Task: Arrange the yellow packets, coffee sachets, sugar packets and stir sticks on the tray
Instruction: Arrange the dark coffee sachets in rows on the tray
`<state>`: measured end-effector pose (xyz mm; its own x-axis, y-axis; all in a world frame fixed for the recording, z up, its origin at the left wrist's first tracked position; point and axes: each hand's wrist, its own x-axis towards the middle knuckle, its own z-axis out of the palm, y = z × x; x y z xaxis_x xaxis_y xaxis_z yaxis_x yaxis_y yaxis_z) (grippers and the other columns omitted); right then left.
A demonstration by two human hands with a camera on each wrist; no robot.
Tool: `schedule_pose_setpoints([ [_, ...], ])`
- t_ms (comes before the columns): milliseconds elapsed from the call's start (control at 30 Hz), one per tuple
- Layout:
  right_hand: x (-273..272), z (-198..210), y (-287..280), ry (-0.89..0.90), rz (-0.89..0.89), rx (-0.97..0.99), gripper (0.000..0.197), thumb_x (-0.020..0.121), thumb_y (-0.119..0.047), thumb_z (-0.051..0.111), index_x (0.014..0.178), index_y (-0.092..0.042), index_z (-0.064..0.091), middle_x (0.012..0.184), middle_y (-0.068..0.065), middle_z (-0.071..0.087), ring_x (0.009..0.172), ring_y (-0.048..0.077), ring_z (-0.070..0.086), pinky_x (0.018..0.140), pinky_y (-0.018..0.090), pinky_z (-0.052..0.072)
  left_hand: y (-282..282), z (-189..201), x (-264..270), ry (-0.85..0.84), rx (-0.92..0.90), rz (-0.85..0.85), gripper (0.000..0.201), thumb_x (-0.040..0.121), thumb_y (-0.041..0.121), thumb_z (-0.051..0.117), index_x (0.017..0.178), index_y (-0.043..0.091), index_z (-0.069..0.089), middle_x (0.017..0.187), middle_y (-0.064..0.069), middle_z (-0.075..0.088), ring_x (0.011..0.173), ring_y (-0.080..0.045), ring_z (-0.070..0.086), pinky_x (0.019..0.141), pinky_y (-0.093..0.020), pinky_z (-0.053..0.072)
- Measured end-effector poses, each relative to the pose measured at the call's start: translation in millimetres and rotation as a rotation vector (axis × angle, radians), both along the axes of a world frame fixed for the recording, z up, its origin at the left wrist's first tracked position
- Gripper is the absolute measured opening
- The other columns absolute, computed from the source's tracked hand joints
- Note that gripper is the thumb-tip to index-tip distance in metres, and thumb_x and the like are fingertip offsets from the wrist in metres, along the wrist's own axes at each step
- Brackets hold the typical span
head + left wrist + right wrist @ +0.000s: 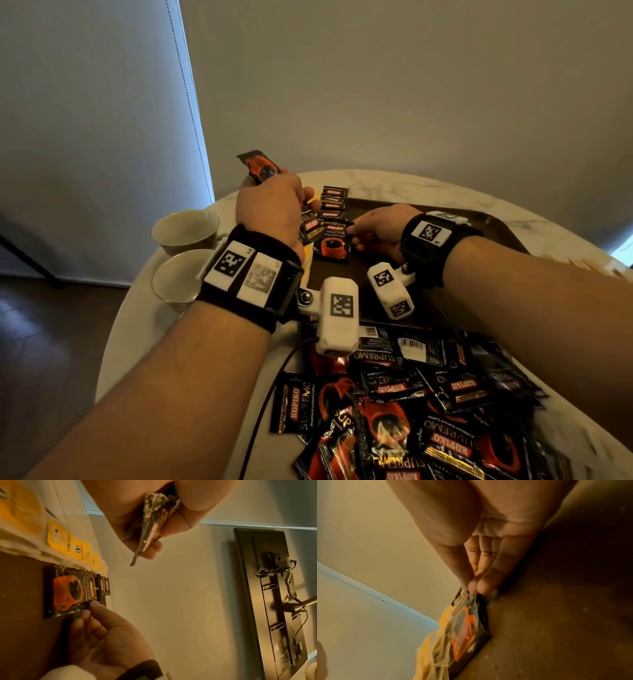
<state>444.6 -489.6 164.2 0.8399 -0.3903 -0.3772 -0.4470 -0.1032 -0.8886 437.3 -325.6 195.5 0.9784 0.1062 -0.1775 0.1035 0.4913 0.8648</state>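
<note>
A dark brown tray (496,233) lies on a round marble table (394,183). On its left side runs an overlapping row of black coffee sachets (334,205). My right hand (356,233) pinches the edge of the nearest sachet (334,241), which lies flat on the tray; the right hand (89,609) and the sachet (68,591) also show from the left wrist. Thumb and fingertips (481,586) meet on that sachet (467,626). My left hand (274,202) hovers above the row and grips a bunch of sachets (258,166) (154,524). Yellow packets (60,538) line the tray's left edge.
A loose pile of coffee sachets (411,394) covers the near part of the table. Two pale cups (186,228) (178,277) stand at the table's left edge. Light wooden sticks (589,265) lie at the right, beyond my right forearm. A wall rises behind the table.
</note>
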Motion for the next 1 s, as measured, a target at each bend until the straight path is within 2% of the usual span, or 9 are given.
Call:
schedule_pose_setpoints([
  [100,-0.2,0.8,0.7,0.002,0.028,-0.044,0.017,0.090,-0.003,0.073,0.106,-0.006,0.068,0.089,0.010,0.071,0.073,0.017,0.068,0.064,0.028,0.060,-0.6,-1.6,-0.4,-0.005,0.031,-0.014,0.031,0.081,-0.011,0.051,0.090,0.017,0.060,0.078,-0.009,0.069,0.068,-0.023,0.069,0.082,-0.046,0.063],
  [200,0.4,1.4,2.0,0.009,0.058,-0.091,0.013,0.090,-0.004,0.073,0.102,-0.007,0.069,0.089,0.009,0.072,0.072,0.017,0.069,0.059,0.028,0.058,0.1,-2.1,-0.8,-0.009,0.034,-0.010,0.032,0.081,-0.011,0.052,0.092,0.017,0.061,0.084,-0.011,0.070,0.073,-0.024,0.071,0.084,-0.048,0.064],
  [367,3.6,0.9,2.5,0.061,0.059,-0.099,0.011,0.090,-0.006,0.074,0.100,-0.003,0.069,0.086,0.010,0.072,0.071,0.017,0.068,0.069,0.028,0.060,0.8,-3.5,0.6,-0.009,0.042,-0.031,0.030,0.083,-0.010,0.052,0.091,0.018,0.059,0.083,-0.011,0.071,0.070,-0.023,0.071,0.085,-0.047,0.063],
  [500,4.3,0.7,2.4,0.033,0.052,-0.037,0.016,0.090,-0.010,0.075,0.103,-0.004,0.069,0.089,0.009,0.072,0.074,0.016,0.069,0.074,0.029,0.062,-1.0,-6.6,0.4,-0.019,0.060,-0.034,0.030,0.082,-0.009,0.053,0.095,0.017,0.061,0.097,-0.018,0.075,0.075,-0.025,0.073,0.085,-0.049,0.064],
  [600,4.5,-1.4,0.6,0.010,0.017,0.006,0.018,0.091,-0.011,0.074,0.107,-0.004,0.069,0.097,0.011,0.074,0.081,0.018,0.071,0.084,0.033,0.062,-2.9,-9.5,0.7,-0.024,0.053,-0.033,0.031,0.082,-0.010,0.053,0.091,0.018,0.061,0.083,-0.011,0.071,0.072,-0.023,0.072,0.083,-0.047,0.064],
  [700,0.5,-2.7,-3.0,-0.034,-0.013,0.054,0.016,0.094,-0.012,0.071,0.108,-0.005,0.068,0.093,0.010,0.074,0.082,0.019,0.072,0.080,0.033,0.062,-4.3,-10.7,-0.2,-0.022,0.034,-0.057,0.030,0.084,-0.011,0.054,0.092,0.017,0.061,0.074,-0.006,0.067,0.066,-0.021,0.071,0.075,-0.042,0.064],
  [800,-11.4,5.4,-6.8,-0.129,-0.042,0.141,0.008,0.096,-0.013,0.069,0.099,-0.009,0.063,0.084,0.008,0.071,0.082,0.020,0.070,0.082,0.034,0.060,-4.4,-14.4,1.1,-0.003,0.024,-0.112,0.027,0.085,-0.010,0.056,0.098,0.012,0.061,0.084,-0.013,0.073,0.068,-0.022,0.074,0.064,-0.038,0.064],
  [933,-39.0,22.5,-14.1,-0.194,0.115,0.261,0.021,0.090,-0.026,0.074,0.105,-0.012,0.068,0.079,0.002,0.072,0.070,0.016,0.070,0.075,0.033,0.059,-9.1,-17.9,-2.1,0.037,0.056,-0.228,0.044,0.076,-0.004,0.076,0.117,0.010,0.065,0.103,-0.017,0.078,0.084,-0.036,0.078,0.074,-0.057,0.063],
  [1000,-56.4,27.8,-14.4,-0.216,0.254,0.273,0.029,0.084,-0.029,0.077,0.108,-0.014,0.069,0.085,0.002,0.074,0.075,0.015,0.071,0.077,0.034,0.058,-12.9,-16.8,-9.3,0.052,0.052,-0.302,0.048,0.076,-0.001,0.081,0.121,0.008,0.066,0.105,-0.017,0.078,0.087,-0.040,0.077,0.078,-0.063,0.061],
])
